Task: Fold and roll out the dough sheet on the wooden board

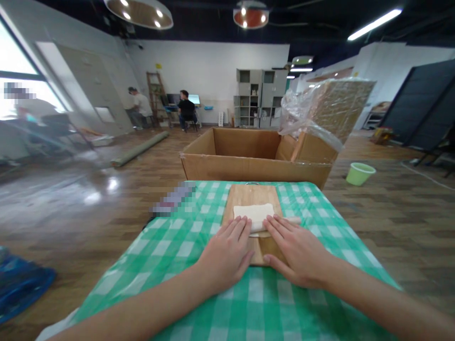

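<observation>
A pale, flat rectangle of dough lies on a wooden cutting board. Across its nearer part runs a whitish rolling pin, whose right end sticks out past the board. My left hand rests its outstretched fingers on the pin's left part, covering that end. On the right part lie the straight fingers of my right hand. Both thumbs point inward over the near part of the board. Neither hand is wrapped around the pin.
A green-and-white checked cloth covers the table. At its far left lies a blurred-out flat object. Beyond the table stands a big open cardboard box; a light green bucket is on the floor to the right. Several people sit farther back.
</observation>
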Demonstrator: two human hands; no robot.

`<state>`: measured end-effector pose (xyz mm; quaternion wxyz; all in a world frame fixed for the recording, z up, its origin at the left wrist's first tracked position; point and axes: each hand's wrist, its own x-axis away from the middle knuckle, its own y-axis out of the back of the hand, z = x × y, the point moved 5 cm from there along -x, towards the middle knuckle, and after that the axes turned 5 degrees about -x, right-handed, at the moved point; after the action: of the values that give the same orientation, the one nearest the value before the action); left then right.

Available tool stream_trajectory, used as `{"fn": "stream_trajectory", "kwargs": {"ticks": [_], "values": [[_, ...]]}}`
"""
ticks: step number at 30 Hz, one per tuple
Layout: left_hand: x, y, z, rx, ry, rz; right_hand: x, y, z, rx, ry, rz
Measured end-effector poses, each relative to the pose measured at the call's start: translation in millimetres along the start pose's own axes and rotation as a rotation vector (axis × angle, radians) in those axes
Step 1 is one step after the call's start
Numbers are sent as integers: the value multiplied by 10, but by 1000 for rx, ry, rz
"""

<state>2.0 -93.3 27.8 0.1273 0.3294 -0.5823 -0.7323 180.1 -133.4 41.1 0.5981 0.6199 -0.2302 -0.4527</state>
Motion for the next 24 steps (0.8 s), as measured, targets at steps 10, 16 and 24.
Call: {"fn": "stream_trajectory", "kwargs": {"ticks": [10,16,24], "values": [[-288,-121,168,27,31,54,-601,-101,-402,-110,-68,-19],[-144,-86,95,15,-67,6,-380,-327,-328,19,-126,-4],[148,-26,-67,41,-116,-8,-5,-235,16,42,-36,-35]]}}
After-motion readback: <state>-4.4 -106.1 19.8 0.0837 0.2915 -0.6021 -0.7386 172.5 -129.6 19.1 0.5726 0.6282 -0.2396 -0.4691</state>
